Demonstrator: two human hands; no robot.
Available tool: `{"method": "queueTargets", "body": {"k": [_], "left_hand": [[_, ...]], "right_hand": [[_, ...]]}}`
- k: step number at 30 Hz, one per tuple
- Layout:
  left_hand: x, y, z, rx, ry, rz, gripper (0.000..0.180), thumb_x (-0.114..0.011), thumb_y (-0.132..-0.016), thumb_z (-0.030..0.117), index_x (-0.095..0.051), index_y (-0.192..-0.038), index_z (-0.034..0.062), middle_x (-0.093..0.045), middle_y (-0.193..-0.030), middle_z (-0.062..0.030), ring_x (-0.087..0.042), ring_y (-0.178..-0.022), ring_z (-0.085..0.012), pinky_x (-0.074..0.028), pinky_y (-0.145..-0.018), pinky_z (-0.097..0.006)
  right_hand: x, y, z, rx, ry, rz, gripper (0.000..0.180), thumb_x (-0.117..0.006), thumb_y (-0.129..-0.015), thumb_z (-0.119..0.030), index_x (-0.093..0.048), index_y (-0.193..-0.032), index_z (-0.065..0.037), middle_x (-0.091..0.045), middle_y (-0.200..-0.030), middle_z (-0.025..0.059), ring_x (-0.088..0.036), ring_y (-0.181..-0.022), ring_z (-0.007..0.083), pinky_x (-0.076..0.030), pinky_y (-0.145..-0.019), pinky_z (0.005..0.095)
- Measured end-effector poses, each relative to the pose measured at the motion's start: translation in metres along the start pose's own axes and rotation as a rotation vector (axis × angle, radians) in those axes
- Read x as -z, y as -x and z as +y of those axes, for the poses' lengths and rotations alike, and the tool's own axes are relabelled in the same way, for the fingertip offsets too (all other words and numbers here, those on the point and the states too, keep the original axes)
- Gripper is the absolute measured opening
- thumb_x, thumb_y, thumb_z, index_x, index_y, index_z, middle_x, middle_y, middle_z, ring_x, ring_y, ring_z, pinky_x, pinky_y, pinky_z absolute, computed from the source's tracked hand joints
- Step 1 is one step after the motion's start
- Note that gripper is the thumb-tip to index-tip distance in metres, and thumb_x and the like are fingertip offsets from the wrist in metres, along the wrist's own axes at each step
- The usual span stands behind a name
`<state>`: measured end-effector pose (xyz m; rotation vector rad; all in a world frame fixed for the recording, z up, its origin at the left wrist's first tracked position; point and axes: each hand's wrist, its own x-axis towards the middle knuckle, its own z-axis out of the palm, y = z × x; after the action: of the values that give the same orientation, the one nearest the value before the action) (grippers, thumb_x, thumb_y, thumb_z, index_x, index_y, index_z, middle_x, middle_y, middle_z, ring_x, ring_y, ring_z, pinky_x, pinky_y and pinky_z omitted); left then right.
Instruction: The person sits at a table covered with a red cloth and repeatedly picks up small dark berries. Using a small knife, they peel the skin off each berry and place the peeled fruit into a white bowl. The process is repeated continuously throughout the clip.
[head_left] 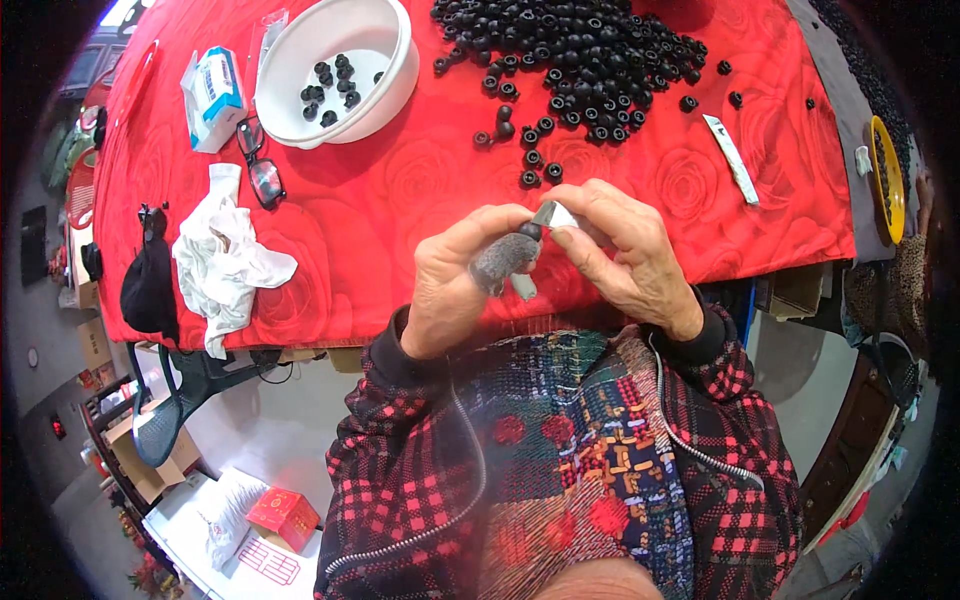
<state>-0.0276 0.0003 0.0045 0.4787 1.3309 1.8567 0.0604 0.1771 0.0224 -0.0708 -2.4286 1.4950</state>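
Near the front edge of the red cloth, both my hands meet over a small black round part [530,231]. My left hand [450,265] is closed on that part, and a grey fuzzy piece of fabric [503,262] sits at its fingertips; whether it is worn or held I cannot make out. Between thumb and fingers my right hand [625,250] pinches a small blade with a white wrapped end [556,215], its metal edge against the black part. Just beyond the hands lie several loose black parts [530,178] of the same kind.
A big heap of black parts [580,70] covers the far middle. At the far left, a white basin [390,100] holds several parts. Glasses [265,180], a tissue pack [214,98], white cloth [225,260] and a black mask-like item [150,275] lie left; a white strip [731,160] lies right.
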Motion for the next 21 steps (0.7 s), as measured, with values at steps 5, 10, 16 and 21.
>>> {"method": "queueTargets", "body": {"k": [5,10,16,21], "left_hand": [[0.0002,-0.0023,-0.003,-0.009,-0.034,0.031,0.027,-0.061,-0.091,0.007,-0.06,-0.115,-0.0034,-0.063,-0.093,-0.0061,-0.06,-0.079,-0.0111,-0.054,-0.065,-0.025],[0.0011,-0.0039,-0.0043,0.001,-0.038,-0.004,0.024,-0.057,-0.092,0.003,-0.061,-0.116,0.0001,-0.062,-0.095,-0.0029,-0.06,-0.083,-0.0092,-0.051,-0.07,-0.024],[0.0015,-0.0054,-0.0059,0.008,-0.017,-0.007,0.025,-0.057,-0.093,0.004,-0.06,-0.117,-0.0005,-0.062,-0.094,-0.0026,-0.059,-0.082,-0.0084,-0.05,-0.069,-0.023],[0.0006,-0.0049,-0.0072,0.024,-0.019,0.016,0.025,-0.057,-0.093,0.006,-0.061,-0.116,-0.0005,-0.063,-0.091,-0.0018,-0.058,-0.079,-0.0072,-0.049,-0.067,-0.022]], "right_hand": [[0.0013,-0.0011,0.0007,-0.018,-0.021,-0.006,0.024,-0.062,-0.082,-0.005,-0.06,-0.105,0.0,-0.055,-0.077,0.0139,-0.057,-0.067,0.0287,-0.044,-0.059,0.0369],[0.0024,-0.0018,0.0031,-0.004,-0.012,-0.01,0.024,-0.062,-0.082,-0.005,-0.06,-0.106,0.0,-0.055,-0.076,0.0135,-0.057,-0.066,0.0283,-0.044,-0.058,0.0366],[0.0027,-0.0012,0.0058,-0.018,-0.01,-0.019,0.024,-0.063,-0.082,-0.005,-0.06,-0.105,-0.001,-0.056,-0.077,0.0133,-0.058,-0.067,0.0286,-0.044,-0.058,0.0364],[0.0038,-0.0015,0.0094,0.015,-0.008,-0.032,0.021,-0.063,-0.082,-0.005,-0.061,-0.103,-0.001,-0.056,-0.078,0.0134,-0.058,-0.068,0.029,-0.045,-0.059,0.036]]}}
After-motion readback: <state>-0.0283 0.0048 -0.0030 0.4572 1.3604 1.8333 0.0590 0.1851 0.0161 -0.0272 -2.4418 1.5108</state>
